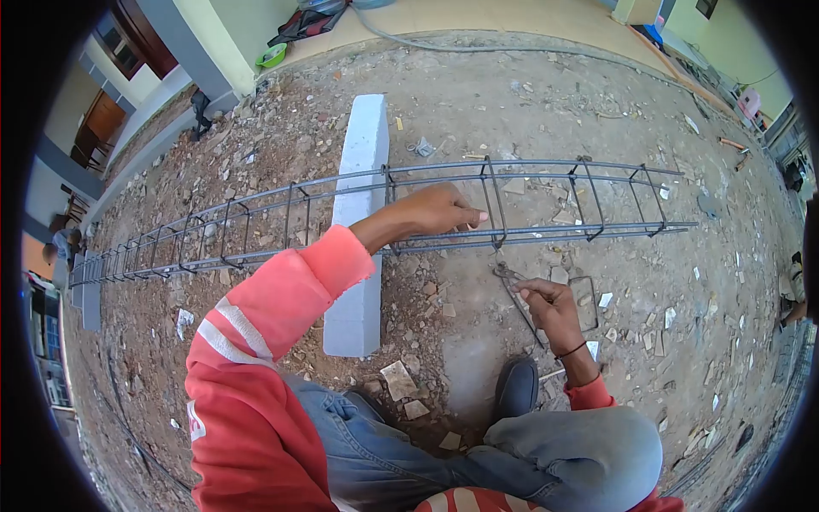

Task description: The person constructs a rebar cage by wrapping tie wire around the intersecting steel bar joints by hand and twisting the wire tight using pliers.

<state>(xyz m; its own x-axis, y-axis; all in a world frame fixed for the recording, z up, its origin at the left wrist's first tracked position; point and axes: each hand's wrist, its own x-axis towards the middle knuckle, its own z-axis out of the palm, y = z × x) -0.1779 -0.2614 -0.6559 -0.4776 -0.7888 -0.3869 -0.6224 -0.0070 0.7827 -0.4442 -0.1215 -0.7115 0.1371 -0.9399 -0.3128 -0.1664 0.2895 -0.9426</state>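
A long cage of steel bars (546, 231) with square stirrups runs across the view, resting on a pale block (357, 282). Over the cage, just right of the block, is my left hand (439, 209), its fingers bent and pressed together near a stirrup (495, 200); what they hold, if anything, is too small to make out. Lower right, my right hand (550, 314) is closed on metal pincers (510, 277), whose head points up-left, just below the cage's near bars. A loose square stirrup (595, 303) lies on the ground beside that hand.
Rubble and tile pieces (398, 381) litter the ground. My shoe (517, 388) is below the pincers. Another block (90, 299) stands under the cage's far left end, near a person (61, 252). Part of another person (795, 294) shows at the right edge. A hose (478, 49) lies behind.
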